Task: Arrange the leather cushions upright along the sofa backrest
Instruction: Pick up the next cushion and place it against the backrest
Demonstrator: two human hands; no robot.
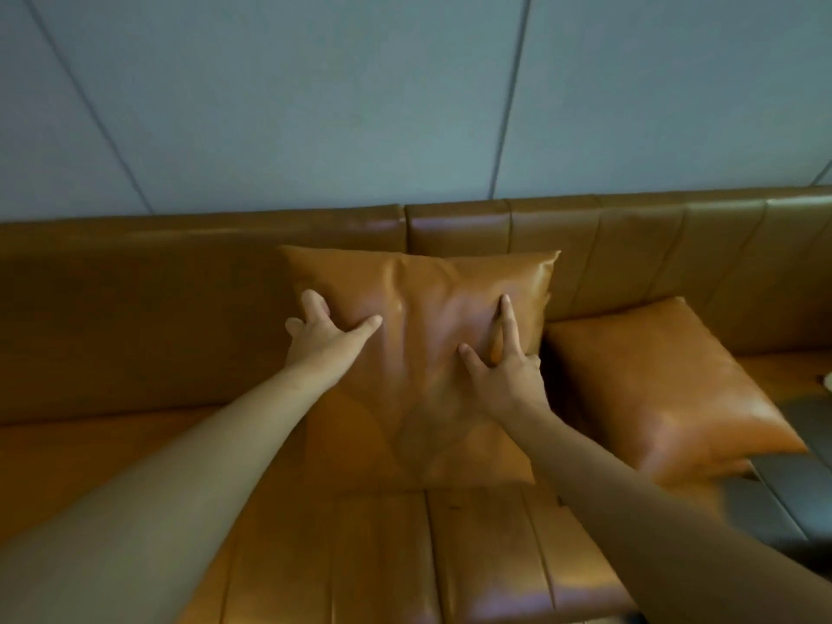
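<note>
Centre cushion (418, 353) stands upright on sofa seat (472, 556), leaning against backrest (180, 272). Left hand (322, 337) lies flat on cushion's left face, fingers spread, nothing gripped. Right hand (504, 367) lies flat on right face, fingers splayed, index extended, pressing a dent into leather. Second cushion (662, 385) lies tilted just beside, to the right, w/ top edge near backrest.
</note>
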